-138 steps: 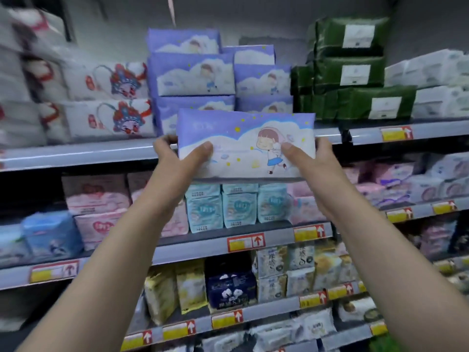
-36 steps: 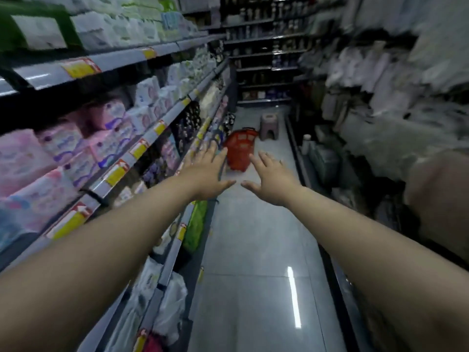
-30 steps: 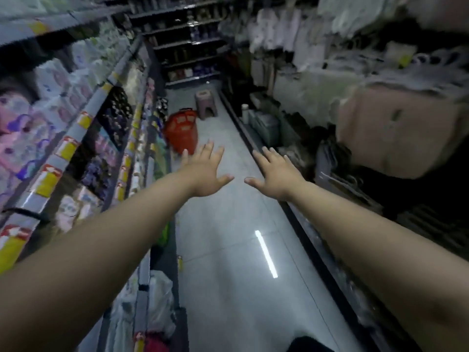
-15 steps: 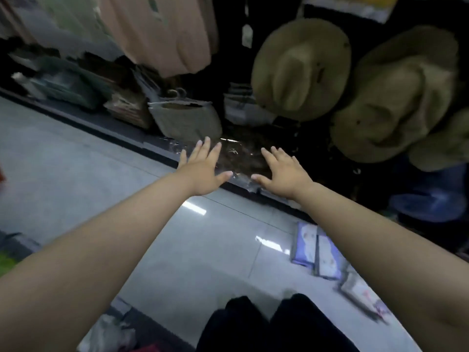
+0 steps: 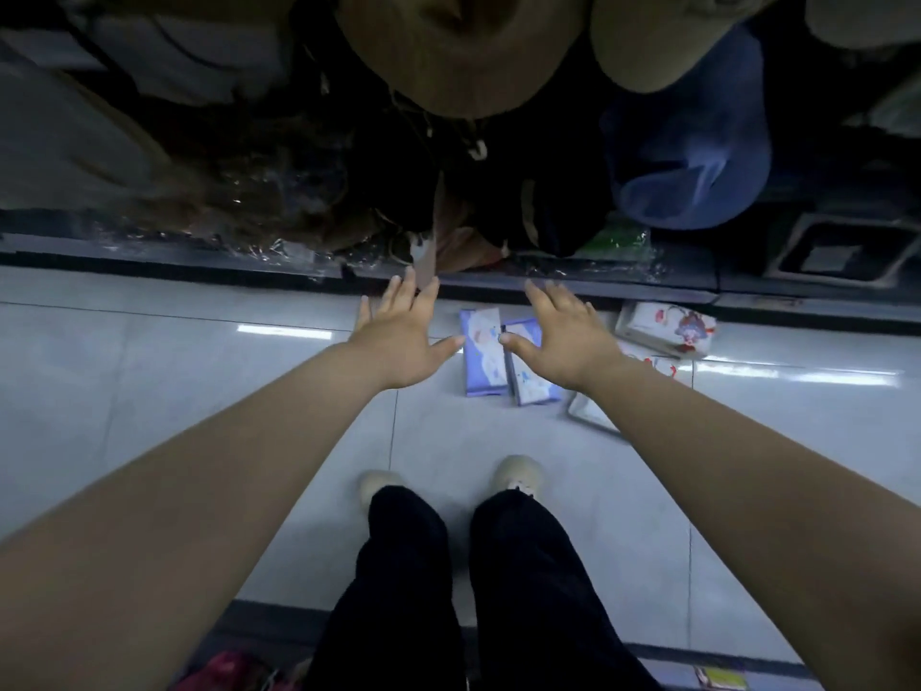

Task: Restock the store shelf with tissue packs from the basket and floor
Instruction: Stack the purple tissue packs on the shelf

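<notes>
Two purple tissue packs lie side by side on the grey tiled floor: one [image 5: 481, 359] to the left, the other [image 5: 532, 384] partly under my right hand. A white pack with a red cartoon figure [image 5: 665, 329] lies further right against the shelf base, and another white pack [image 5: 590, 416] shows beneath my right forearm. My left hand [image 5: 401, 336] and my right hand [image 5: 565, 336] are stretched out above the packs, fingers spread, holding nothing.
My legs in black trousers and pale shoes [image 5: 518, 473] stand on the floor below the packs. Ahead runs a dark shelf base [image 5: 199, 264] with straw hats [image 5: 463, 47], a blue hat [image 5: 692, 157] and bagged goods above it.
Earlier I held a purple pack at the shelf with both hands. Since then I have turned away across the aisle and looked down; the floor packs now lie just under my empty hands.
</notes>
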